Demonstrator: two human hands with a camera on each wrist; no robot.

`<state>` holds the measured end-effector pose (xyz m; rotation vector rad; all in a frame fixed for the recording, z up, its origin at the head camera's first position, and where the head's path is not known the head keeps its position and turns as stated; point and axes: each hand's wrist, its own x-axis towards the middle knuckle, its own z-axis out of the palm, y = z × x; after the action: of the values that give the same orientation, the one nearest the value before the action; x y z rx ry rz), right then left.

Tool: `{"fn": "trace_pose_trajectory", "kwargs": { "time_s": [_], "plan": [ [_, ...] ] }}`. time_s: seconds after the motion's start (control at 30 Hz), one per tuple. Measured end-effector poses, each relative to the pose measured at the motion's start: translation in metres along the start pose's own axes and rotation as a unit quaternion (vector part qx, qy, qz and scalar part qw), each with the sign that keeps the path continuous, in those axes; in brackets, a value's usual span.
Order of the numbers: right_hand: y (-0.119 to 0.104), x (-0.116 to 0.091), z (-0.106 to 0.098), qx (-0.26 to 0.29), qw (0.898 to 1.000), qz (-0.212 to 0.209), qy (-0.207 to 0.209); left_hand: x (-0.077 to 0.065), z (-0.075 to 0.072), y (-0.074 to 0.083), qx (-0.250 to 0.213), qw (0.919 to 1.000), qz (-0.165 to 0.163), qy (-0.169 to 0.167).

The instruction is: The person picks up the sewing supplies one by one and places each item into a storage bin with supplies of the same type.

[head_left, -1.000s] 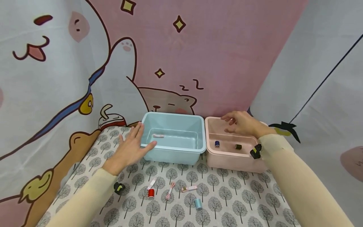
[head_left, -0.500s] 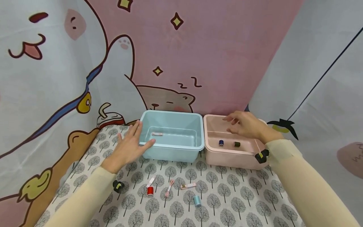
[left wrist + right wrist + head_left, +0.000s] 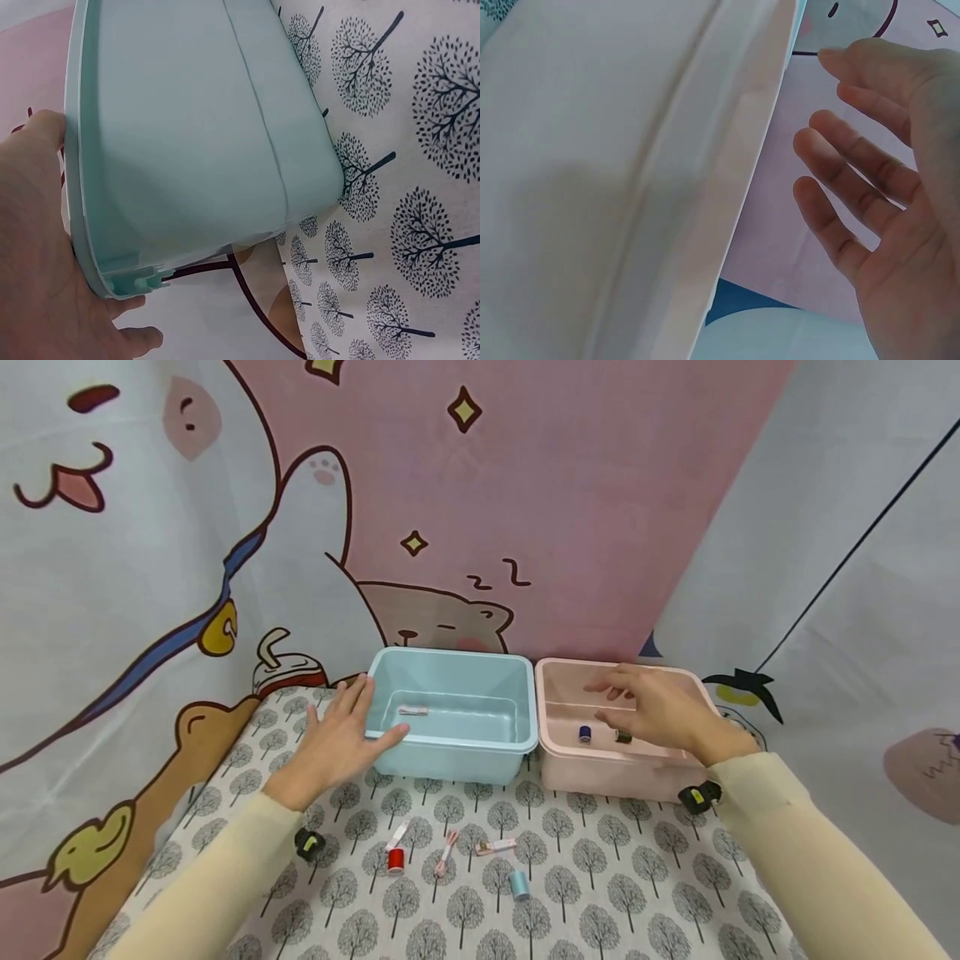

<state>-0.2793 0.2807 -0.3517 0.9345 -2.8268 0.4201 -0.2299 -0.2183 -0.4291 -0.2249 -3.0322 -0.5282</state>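
Note:
My left hand (image 3: 337, 743), fingers spread, lies over the left front corner of a light blue bin (image 3: 442, 762); the left wrist view shows it at the rim (image 3: 73, 165). Inside that bin is a small pale pink bundle (image 3: 412, 711). Over a pink bin (image 3: 615, 774) hovers my right hand (image 3: 656, 706), its fingers loosely bent around nothing. A dark blue thread spool (image 3: 585, 734) stands in the pink bin, beside a dark green spool (image 3: 623, 737) partly covered by the right thumb. The right wrist view shows the bare palm (image 3: 907, 277) beyond the bin's wall.
On the tree-print cloth (image 3: 450, 927) before the bins lie a red thread spool (image 3: 396, 861), a white strip (image 3: 398, 835), a pink cord bundle (image 3: 446, 853), a folded pale tape (image 3: 497, 847) and a light blue spool (image 3: 519, 885). A printed curtain (image 3: 600, 527) hangs behind.
The dark blue spool has shifted right inside the pink bin. My right hand has moved slightly lower over that bin, while the left hand has stayed on its corner. The head view has shifted slightly.

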Motion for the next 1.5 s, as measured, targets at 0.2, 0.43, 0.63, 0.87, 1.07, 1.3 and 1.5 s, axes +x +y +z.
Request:
{"fn": "trace_pose_trajectory", "kwargs": {
  "time_s": [0.2, 0.43, 0.63, 0.87, 1.07, 1.3, 1.5],
  "plan": [
    [-0.012, -0.010, 0.005, 0.006, 0.999, -0.033, 0.017, 0.002, -0.004, 0.000, 0.008, 1.0000, 0.003, 0.001],
    [-0.034, -0.023, 0.014, 0.017, 0.997, -0.067, 0.042, 0.002, -0.004, 0.000, 0.017, 0.9998, 0.002, -0.004],
    [-0.050, -0.032, 0.026, 0.010, 0.984, -0.140, 0.109, 0.003, -0.004, 0.000, 0.018, 0.9998, 0.005, -0.003],
    [-0.067, -0.046, 0.036, 0.015, 0.981, -0.161, 0.108, 0.001, -0.003, -0.001, 0.017, 0.9998, 0.008, 0.000],
    [-0.081, -0.058, 0.045, 0.046, 0.986, -0.145, 0.064, 0.002, -0.002, 0.000, 0.018, 0.9998, 0.009, 0.002],
    [-0.094, -0.064, 0.058, 0.057, 0.982, -0.170, 0.055, 0.003, -0.002, 0.001, 0.017, 0.9998, 0.009, -0.009],
    [-0.107, -0.066, 0.080, 0.074, 0.983, -0.167, 0.014, 0.003, -0.002, -0.001, 0.029, 0.9994, 0.011, -0.016]
  ]
}}
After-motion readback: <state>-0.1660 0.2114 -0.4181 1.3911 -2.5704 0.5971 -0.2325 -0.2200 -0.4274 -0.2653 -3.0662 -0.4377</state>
